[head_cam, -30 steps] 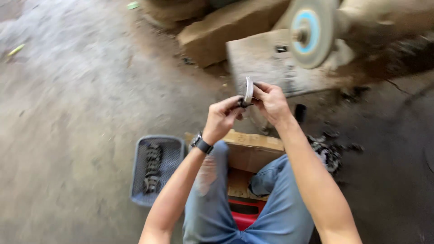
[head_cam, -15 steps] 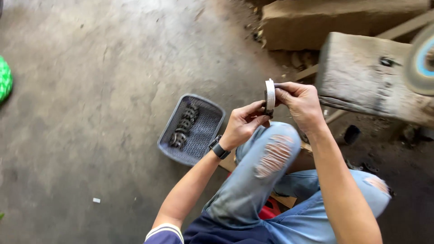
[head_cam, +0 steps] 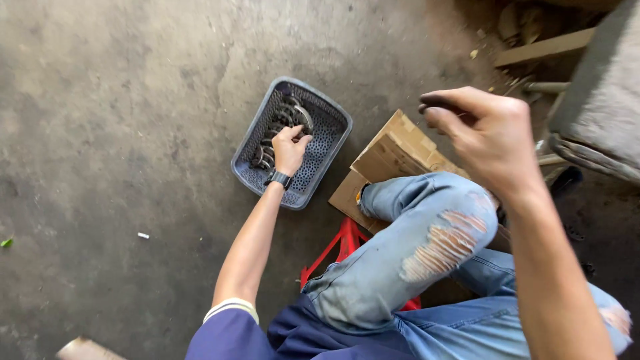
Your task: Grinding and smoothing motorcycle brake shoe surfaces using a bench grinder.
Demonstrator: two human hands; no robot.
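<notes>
My left hand (head_cam: 289, 149), with a dark watch on the wrist, reaches down into a grey perforated plastic basket (head_cam: 327, 150) on the floor. Its fingers curl onto a row of curved metal half-ring pieces (head_cam: 277, 130) lying inside; whether it grips one is hidden. My right hand (head_cam: 483, 137) hangs high and close to the camera, above my bent knee in torn blue jeans. Its blackened fingertips are drawn together with nothing visible in them.
A flattened cardboard box (head_cam: 393, 157) lies beside the basket under my knee. A red stool frame (head_cam: 340, 247) shows below my leg. A grey block and wooden pieces (head_cam: 600, 100) stand at the right. The floor is bare stained concrete (head_cam: 120, 133).
Both hands held a metal ring piece together in front of me. Now they have separated: the left hand has dropped into the basket, the right hand has stayed up without the piece.
</notes>
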